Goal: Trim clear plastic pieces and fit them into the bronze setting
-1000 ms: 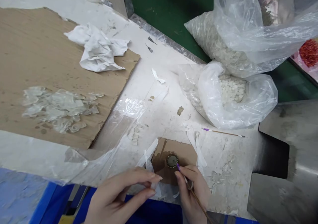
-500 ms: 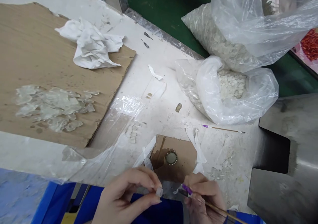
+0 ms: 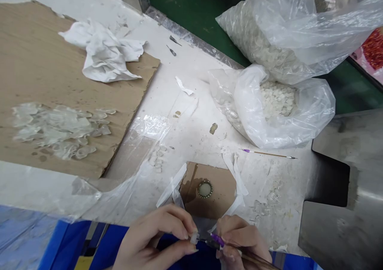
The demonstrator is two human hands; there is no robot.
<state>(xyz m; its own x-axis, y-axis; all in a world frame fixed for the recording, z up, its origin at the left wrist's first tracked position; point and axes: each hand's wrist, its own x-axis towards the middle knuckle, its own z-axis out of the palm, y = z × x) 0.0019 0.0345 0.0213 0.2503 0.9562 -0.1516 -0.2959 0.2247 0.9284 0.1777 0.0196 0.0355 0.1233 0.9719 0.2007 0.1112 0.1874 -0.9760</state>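
My left hand pinches a small clear piece between thumb and forefinger at the near edge of the table. My right hand is closed round a thin purple-tipped stick, whose tip touches that clear piece. Just beyond both hands a round bronze setting with a pale middle lies on a small cardboard square.
A large cardboard sheet at left carries a heap of clear pieces and a crumpled white cloth. Two plastic bags of pale pieces stand at the back right. A second stick lies beside them. Grey metal rises at right.
My right hand drew the stick back from the bronze setting toward me. My left hand brought up a clear piece, and the stick's tip now meets it.
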